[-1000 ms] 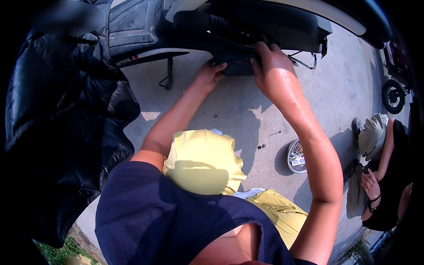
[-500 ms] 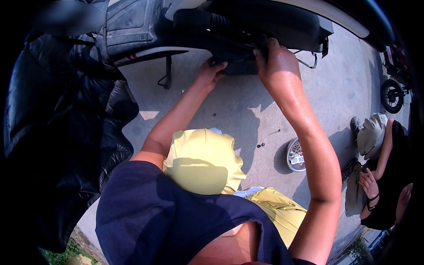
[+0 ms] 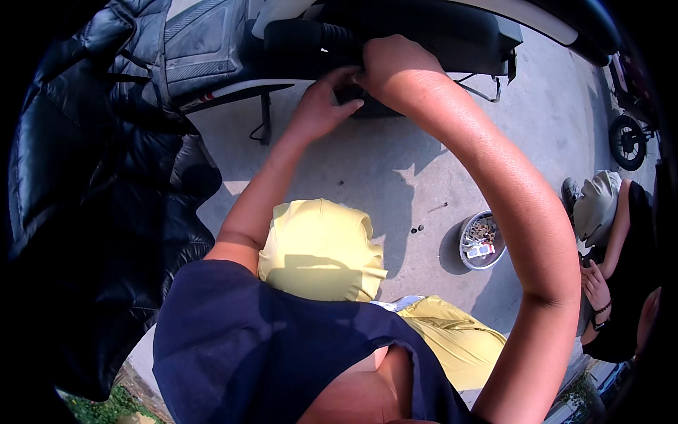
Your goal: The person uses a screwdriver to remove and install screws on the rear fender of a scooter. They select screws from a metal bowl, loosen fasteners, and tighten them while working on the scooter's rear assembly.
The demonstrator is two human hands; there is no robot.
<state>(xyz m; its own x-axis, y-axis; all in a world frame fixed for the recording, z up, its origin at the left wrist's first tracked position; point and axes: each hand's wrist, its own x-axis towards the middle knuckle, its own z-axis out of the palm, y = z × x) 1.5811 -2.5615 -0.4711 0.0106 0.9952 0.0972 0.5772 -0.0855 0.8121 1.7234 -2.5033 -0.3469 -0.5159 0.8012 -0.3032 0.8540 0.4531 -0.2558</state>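
A scooter (image 3: 205, 49) with a grey footboard and black lower bodywork stretches across the top. Beneath its middle, my left hand (image 3: 321, 109) curls round a black lower part (image 3: 378, 111), the thumb on the near side and the index finger above. Close beside it, my right hand (image 3: 399, 67) bends over the same dark area, back of the hand upward. Its fingers point left toward my left fingertips and are mostly hidden. What the right fingers hold, if anything, does not show.
A round metal tin (image 3: 483, 240) of small parts stands on the concrete, with small dark pieces (image 3: 417, 229) nearby. The scooter's side stand (image 3: 265, 120) reaches down. A black padded cover (image 3: 106, 233) hangs at left. Another person (image 3: 625, 261) sits at right, below a motorbike wheel (image 3: 627, 143).
My right hand has moved left along the scooter's underside, up against my left hand. The left hand has shifted slightly left, with its index finger raised. The view has shifted slightly.
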